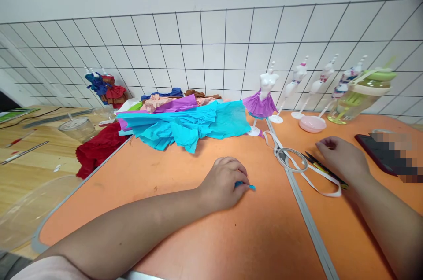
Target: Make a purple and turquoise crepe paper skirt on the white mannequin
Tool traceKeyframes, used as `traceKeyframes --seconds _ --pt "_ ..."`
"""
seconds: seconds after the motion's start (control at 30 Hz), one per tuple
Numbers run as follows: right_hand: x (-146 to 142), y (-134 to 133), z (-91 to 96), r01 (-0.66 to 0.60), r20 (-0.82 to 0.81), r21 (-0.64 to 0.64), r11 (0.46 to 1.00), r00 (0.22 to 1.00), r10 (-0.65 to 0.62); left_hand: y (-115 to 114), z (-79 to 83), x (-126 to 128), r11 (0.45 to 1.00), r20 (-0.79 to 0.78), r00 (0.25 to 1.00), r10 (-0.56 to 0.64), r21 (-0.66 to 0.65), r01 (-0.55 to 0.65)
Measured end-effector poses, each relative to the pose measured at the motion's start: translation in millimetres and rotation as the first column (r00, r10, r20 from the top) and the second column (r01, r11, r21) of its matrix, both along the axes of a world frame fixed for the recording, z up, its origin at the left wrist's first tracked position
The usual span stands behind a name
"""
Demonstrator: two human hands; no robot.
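Observation:
My left hand (226, 183) rests on the orange table, fingers curled closed round a small scrap of bright blue crepe paper (252, 187) whose end pokes out past the thumb. On the right, my right hand (343, 159) is held with curled fingers above a slim, pointed black and yellow tool (325, 169); whatever is inside its fingers, if anything, is hidden. Beside that tool lie a clear roll of tape (292, 159) and a loose white ribbon (322, 191). Behind my left hand spreads a crumpled heap of blue crepe paper (185, 126).
A white mini mannequin in a purple pleated skirt (259, 104) stands at the back. Several more mannequins, a pink dish (312, 124), a green-lidded bottle (363, 95) and a dark phone (380, 154) are on the right. Red cloth-like paper (101, 148) and a jar (77, 129) lie left.

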State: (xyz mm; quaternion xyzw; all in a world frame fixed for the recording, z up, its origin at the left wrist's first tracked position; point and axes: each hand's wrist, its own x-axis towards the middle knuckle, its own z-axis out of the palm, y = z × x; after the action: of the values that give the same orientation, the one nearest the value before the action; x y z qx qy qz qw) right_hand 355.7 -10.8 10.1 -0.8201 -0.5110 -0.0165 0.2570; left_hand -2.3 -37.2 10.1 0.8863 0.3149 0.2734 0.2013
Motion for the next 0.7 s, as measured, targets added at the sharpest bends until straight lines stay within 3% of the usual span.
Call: traceKeyframes --seconds 0.07,0.1,0.13,0.2,0.3,0.4,0.5,0.7 --pt "-29 -10 14.5 0.018 -0.218 0.056 0.998 0.976 -0.005 4 -1.1 3 0.988 0.131 0.989 0.065 -0.147 -0.045" --pt "-47 -15 20.5 -0.026 -0.398 0.109 0.994 0.915 0.067 6 -1.7 5 0.971 0.200 0.973 0.111 -0.230 -0.063" --pt "-66 -21 25.0 -0.101 -0.592 0.147 0.984 0.788 0.169 9 -2.2 7 0.948 0.262 0.951 0.162 -0.310 -0.077" --pt "-105 -34 29.4 -0.255 -0.785 0.234 0.938 0.520 0.337 13 -3.1 10 0.889 0.353 0.897 0.268 -0.449 -0.089" --pt "-152 -50 25.4 -0.308 -0.877 0.280 0.909 0.304 0.373 16 -4.1 15 0.787 0.413 0.815 0.406 -0.612 -0.082" --pt "-180 -56 15.2 -0.301 -0.916 0.304 0.904 0.169 0.364 14 -4.0 20 0.725 0.453 0.746 0.488 -0.687 -0.058" --pt "-193 -56 6.6 -0.235 -0.928 0.342 0.910 0.066 0.366 12 -3.6 25 0.730 0.469 0.701 0.537 -0.675 -0.107" --pt "-196 -56 1.4 -0.126 -0.936 0.342 0.931 -0.132 0.326 11 -6.7 30 0.745 0.447 0.695 0.563 -0.639 -0.193"
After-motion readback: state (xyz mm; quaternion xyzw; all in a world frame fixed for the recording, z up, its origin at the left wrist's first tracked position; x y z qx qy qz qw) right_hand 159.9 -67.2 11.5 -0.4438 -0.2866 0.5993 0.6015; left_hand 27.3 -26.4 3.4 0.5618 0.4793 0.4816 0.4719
